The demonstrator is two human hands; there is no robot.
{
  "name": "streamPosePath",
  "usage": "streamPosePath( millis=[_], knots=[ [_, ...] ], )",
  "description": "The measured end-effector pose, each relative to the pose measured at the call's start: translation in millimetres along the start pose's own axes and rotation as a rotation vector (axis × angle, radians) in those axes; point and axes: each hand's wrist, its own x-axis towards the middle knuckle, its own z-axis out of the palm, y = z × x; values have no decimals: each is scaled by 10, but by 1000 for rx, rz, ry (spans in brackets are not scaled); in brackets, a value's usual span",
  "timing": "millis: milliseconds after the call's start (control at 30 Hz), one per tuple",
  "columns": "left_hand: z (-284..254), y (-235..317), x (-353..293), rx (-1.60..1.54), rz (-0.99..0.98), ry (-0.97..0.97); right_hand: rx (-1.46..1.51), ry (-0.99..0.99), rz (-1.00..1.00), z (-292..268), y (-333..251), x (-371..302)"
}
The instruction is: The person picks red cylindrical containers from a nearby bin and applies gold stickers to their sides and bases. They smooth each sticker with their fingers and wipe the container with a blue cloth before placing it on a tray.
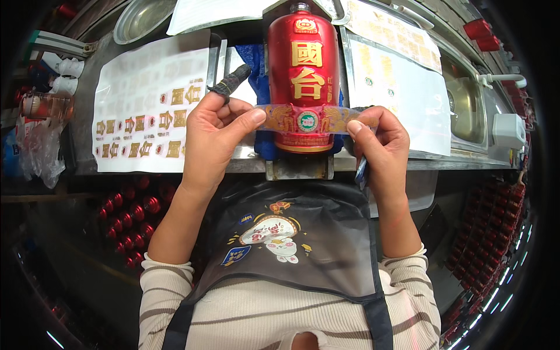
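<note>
**A:** What do you see from the head camera?

**B:** I see a big red bottle (303, 81) lying on the metal bench (245, 160), close to its front edge. Its cap end points away from me. It rests on a blue cloth (256, 81) in a small holder.

**A:** What are my hands doing?

**B:** My left hand (216, 137) pinches the left end of a thin see-through label strip (306, 119) with gold and red on it. The thumb presses that end against a finger. The first finger sticks up and wears a dark cover (231, 80). My right hand (382, 146) pinches the right end of the strip with thumb and fingers. It also holds a small dark tool (361, 172) underneath.

**A:** Where is the strip?

**B:** It stretches across the low part of the bottle, near the bottle's bottom. I cannot tell if it is stuck down yet.

**A:** What else is on the bench?

**B:** A white sheet of gold stickers (149, 111) lies to the left of the bottle. More white sheets (402, 81) lie to the right. A metal bowl (140, 20) sits at the far left corner. A sink (466, 102) is by the right edge.
</note>
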Motion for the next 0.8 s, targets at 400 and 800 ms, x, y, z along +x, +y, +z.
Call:
streamPosePath(
  millis=[400,800],
  knots=[
    [45,5,12,-10,-18,15,30,13,-25,2,59,22],
    [90,-47,56,-26,-21,10,53,1,-21,6,121,51]
  ],
)
